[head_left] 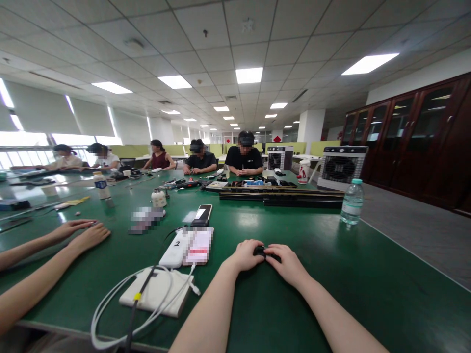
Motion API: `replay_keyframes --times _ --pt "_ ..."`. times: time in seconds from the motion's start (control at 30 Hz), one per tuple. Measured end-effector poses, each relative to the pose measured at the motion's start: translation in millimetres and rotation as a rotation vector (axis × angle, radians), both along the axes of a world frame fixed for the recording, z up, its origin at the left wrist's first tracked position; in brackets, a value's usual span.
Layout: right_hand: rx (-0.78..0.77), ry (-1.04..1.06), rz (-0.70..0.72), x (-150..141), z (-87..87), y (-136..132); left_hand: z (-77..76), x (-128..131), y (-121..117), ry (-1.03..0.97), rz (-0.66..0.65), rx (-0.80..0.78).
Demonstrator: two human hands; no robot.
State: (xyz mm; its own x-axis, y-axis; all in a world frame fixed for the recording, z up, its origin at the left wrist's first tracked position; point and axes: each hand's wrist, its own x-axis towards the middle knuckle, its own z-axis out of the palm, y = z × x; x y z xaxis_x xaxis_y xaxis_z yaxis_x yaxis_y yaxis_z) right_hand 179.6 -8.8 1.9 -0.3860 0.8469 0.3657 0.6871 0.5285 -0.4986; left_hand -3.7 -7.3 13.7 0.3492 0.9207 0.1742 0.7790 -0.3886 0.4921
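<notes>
Both of my hands rest on the green table [312, 235], meeting over a small black object [260, 251] whose kind I cannot make out. My left hand [246, 255] curls around its left side, and my right hand [287, 262] pinches it from the right. Most of the object is hidden by my fingers. To the left of my left hand lie a phone [198, 246] with a blurred screen and a white power bank [173, 249] marked "2". A second, dark phone [202, 215] lies just behind them.
A water bottle [352, 202] stands at the right, near long black strips [301, 197]. A notebook [156, 290] lies under looped white cable [96, 314]. At left are a co-worker's hands [88, 236]. Several people sit farther back. An air cooler [342, 166] stands beyond the table.
</notes>
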Motion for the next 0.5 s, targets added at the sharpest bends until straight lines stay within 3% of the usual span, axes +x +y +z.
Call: replay_keyframes --times 0.5 --pt "-0.033 0.052 0.022 1.4 -1.7 0.7 -2.8 1.6 1.3 -0.042 0.024 0.008"
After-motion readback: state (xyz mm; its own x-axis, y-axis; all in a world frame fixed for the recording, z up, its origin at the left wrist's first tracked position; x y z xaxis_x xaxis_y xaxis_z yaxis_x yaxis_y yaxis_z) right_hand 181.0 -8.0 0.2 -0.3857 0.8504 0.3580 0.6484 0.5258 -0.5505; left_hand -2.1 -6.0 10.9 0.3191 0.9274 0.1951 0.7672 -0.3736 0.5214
